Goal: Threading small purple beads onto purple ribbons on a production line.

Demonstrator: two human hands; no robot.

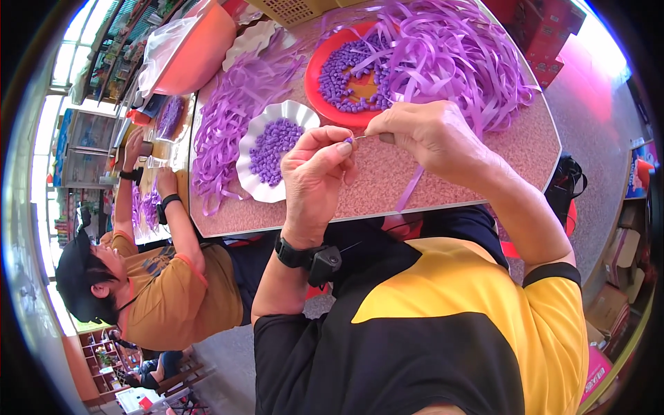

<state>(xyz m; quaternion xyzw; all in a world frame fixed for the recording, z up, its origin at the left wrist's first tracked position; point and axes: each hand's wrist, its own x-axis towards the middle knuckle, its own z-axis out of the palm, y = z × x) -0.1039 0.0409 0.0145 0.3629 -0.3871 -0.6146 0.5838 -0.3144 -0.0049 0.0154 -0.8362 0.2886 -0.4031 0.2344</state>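
Near the centre of the frame, the person's 2 hands are raised over the speckled pink table (456,183), close together, their fingertips just beside each other. The left hand (312,173) is partly curled, its thumb and forefinger pinched on 1 small purple bead (349,140); its other fingers bend loosely toward the palm. The right hand (436,135), to the right of it, has its fingers folded in and its thumb pressed against them, gripping a thin metal needle-like tool (362,137) whose tip points left and meets the bead or lies right at it; whether it passes through the hole is too small to tell. Left of the left hand sits a white fluted plate (245,181) with a heap of purple beads (275,149). At the upper centre, a red plate (315,79) bears more beads, with a large tangle of purple ribbons (460,62) overlapping its right side. A 2nd ribbon pile (238,111) spreads left of the white plate. A black camera-like device (324,265) is strapped at the left wrist. At the left of the frame, a co-worker in a dark cap (75,277) has both hands raised over another work surface.
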